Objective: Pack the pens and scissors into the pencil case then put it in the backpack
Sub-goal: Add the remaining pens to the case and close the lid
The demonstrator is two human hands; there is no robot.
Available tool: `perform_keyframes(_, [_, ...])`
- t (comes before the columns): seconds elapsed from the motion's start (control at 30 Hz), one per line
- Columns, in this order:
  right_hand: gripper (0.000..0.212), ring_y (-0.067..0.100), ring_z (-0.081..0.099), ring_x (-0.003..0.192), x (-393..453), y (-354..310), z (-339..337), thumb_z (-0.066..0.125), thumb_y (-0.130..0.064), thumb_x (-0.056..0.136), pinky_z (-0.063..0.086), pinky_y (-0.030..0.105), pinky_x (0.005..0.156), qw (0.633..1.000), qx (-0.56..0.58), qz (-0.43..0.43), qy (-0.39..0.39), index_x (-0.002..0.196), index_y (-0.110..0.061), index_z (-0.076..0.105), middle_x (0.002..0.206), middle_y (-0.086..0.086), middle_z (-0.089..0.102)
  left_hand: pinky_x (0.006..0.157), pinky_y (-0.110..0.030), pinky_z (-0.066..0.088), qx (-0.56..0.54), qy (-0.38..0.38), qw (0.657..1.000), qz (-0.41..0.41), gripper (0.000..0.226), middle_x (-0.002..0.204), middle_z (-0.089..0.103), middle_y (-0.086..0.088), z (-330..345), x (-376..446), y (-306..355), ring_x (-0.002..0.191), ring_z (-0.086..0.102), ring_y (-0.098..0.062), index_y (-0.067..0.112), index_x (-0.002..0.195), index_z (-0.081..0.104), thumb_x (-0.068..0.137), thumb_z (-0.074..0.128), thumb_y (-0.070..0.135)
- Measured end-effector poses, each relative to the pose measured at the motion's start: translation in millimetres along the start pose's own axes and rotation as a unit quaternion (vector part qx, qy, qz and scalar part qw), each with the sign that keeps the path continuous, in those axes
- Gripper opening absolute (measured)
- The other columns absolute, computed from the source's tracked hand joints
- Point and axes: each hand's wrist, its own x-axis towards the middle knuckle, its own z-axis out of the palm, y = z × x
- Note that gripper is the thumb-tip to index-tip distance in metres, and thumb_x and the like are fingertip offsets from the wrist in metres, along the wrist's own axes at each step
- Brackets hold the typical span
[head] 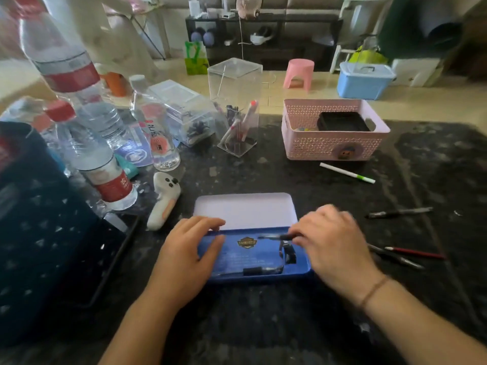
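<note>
Tabletop point(263, 325) in dark mottled stone fills your view, with your backpack point(34, 233), dark blue, sitting at its left edge beside a cluster of water bottles point(105, 164). Farther back stand a pink basket point(333, 146) and a clear box point(235, 106) with pens upright in it. Right in front of you lies the blue pencil case point(237, 256), open, its pale lid point(245, 210) folded back flat on the table. Your left hand point(188, 255) rests on the case's left end, fingers fairly straight and spread, gripping nothing. Your right hand point(333, 239) is over the case's right end, fingers curled and pinching a black pen point(276, 237) that lies along the tray's far edge; the hand is blurred, so the pinch looks likely, not certain. Black-handled scissors point(288, 252) and another pen point(253, 270) lie in the tray. Loose on the table to your right are a black pen point(399, 212), a red one point(415, 252), another dark one point(395, 256), and a white-and-green pen point(347, 173) near the basket.
</note>
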Motion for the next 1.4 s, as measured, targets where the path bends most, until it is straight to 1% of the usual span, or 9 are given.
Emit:
perform_keyframes(0.13, [0.007, 0.021, 0.054, 0.069, 23.1, -76.3, 39.2, 0.07, -0.029, 0.07, 0.032, 0.032, 0.058, 0.998, 0.015, -0.048, -0.043, 0.067, -0.025, 0.065, 0.065, -0.007, 0.061, 0.088, -0.038, 0.045, 0.064, -0.08, 0.993, 0.054, 0.028, 0.105, 0.062, 0.025, -1.6, -5.2, -0.2, 0.101, 0.052, -0.001, 0.04, 0.107, 0.062, 0.087, 0.048, 0.053])
perform_keyframes(0.3, [0.016, 0.02, 0.056, 0.075, 17.1, -62.0, 35.9, 0.057, -0.036, 0.082, 0.038, 0.033, 0.063, 0.994, 0.093, -0.053, -0.039, 0.082, -0.027, 0.071, 0.077, -0.008, 0.068, 0.081, -0.036, 0.043, 0.106, -0.108, 0.987, 0.059, 0.023, 0.09, 0.062, 0.027, 1.4, -3.8, -6.8, 0.088, 0.052, 0.001, 0.044, 0.093, 0.064, 0.079, 0.051, 0.056])
perform_keyframes(0.37, [0.012, 0.019, 0.057, 0.081, 9.9, -12.5, 23.8, 0.06, -0.031, 0.081, 0.045, 0.035, 0.068, 0.993, 0.114, 0.027, -0.008, 0.085, -0.027, 0.071, 0.085, -0.009, 0.07, 0.079, -0.036, 0.041, 0.126, -0.12, 0.982, 0.069, 0.02, 0.085, 0.06, 0.029, 1.6, -1.9, -8.3, 0.087, 0.052, 0.001, 0.045, 0.083, 0.065, 0.078, 0.051, 0.058])
perform_keyframes(0.47, [0.025, 0.029, 0.058, 0.095, -5.9, 99.5, -1.3, 0.067, -0.013, 0.078, 0.049, 0.039, 0.082, 0.979, 0.012, 0.204, 0.013, 0.101, -0.023, 0.07, 0.103, 0.0, 0.07, 0.079, -0.036, 0.04, 0.128, -0.118, 0.983, 0.066, 0.025, 0.082, 0.059, 0.03, 0.9, -3.1, -9.8, 0.088, 0.053, 0.001, 0.044, 0.078, 0.065, 0.074, 0.048, 0.061])
perform_keyframes(0.6, [0.038, 0.032, 0.049, 0.115, -30.5, 200.3, -22.8, 0.067, -0.018, 0.08, 0.046, 0.043, 0.093, 0.916, -0.118, 0.347, -0.162, 0.116, -0.028, 0.063, 0.127, 0.0, 0.06, 0.084, -0.037, 0.041, 0.096, -0.081, 0.991, 0.049, 0.029, 0.093, 0.061, 0.027, -0.4, -2.4, -6.7, 0.092, 0.054, -0.002, 0.043, 0.091, 0.066, 0.077, 0.049, 0.061])
perform_keyframes(0.8, [0.013, 0.031, 0.053, 0.098, -22.6, 190.1, -13.5, 0.067, -0.021, 0.082, 0.046, 0.043, 0.08, 0.937, -0.122, 0.303, -0.121, 0.08, -0.033, 0.062, 0.097, 0.003, 0.069, 0.092, -0.047, 0.047, 0.088, -0.03, 0.995, 0.034, 0.038, 0.111, 0.061, 0.018, -0.5, -1.9, -10.2, 0.106, 0.055, -0.01, 0.037, 0.112, 0.062, 0.078, 0.058, 0.053])
perform_keyframes(0.97, [0.009, 0.03, 0.056, 0.082, 10.3, 66.8, -11.5, 0.059, -0.024, 0.077, 0.047, 0.043, 0.07, 0.982, -0.009, 0.16, 0.096, 0.079, -0.024, 0.068, 0.082, 0.001, 0.068, 0.108, -0.039, 0.035, 0.068, -0.006, 0.996, 0.053, 0.064, 0.135, 0.051, 0.014, 2.8, -0.6, -0.8, 0.128, 0.043, -0.013, 0.032, 0.136, 0.047, 0.079, 0.059, 0.057])
perform_keyframes(1.13, [0.012, 0.021, 0.056, 0.073, 21.3, -48.4, 29.1, 0.077, -0.027, 0.069, 0.034, 0.032, 0.06, 0.998, 0.052, 0.045, -0.007, 0.071, -0.03, 0.066, 0.07, -0.01, 0.064, 0.091, -0.045, 0.046, 0.108, -0.009, 0.991, 0.076, 0.036, 0.112, 0.065, 0.015, 2.1, -3.9, -6.1, 0.105, 0.055, -0.011, 0.032, 0.112, 0.067, 0.083, 0.056, 0.051])
perform_keyframes(1.4, [0.012, 0.017, 0.056, 0.083, 15.8, -41.6, 22.4, 0.064, -0.034, 0.081, 0.042, 0.034, 0.068, 0.994, 0.091, 0.033, -0.043, 0.09, -0.029, 0.07, 0.087, -0.012, 0.068, 0.083, -0.04, 0.044, 0.132, -0.052, 0.989, 0.043, 0.023, 0.091, 0.064, 0.023, 3.0, -5.5, -13.8, 0.09, 0.055, -0.005, 0.038, 0.088, 0.07, 0.081, 0.052, 0.05])
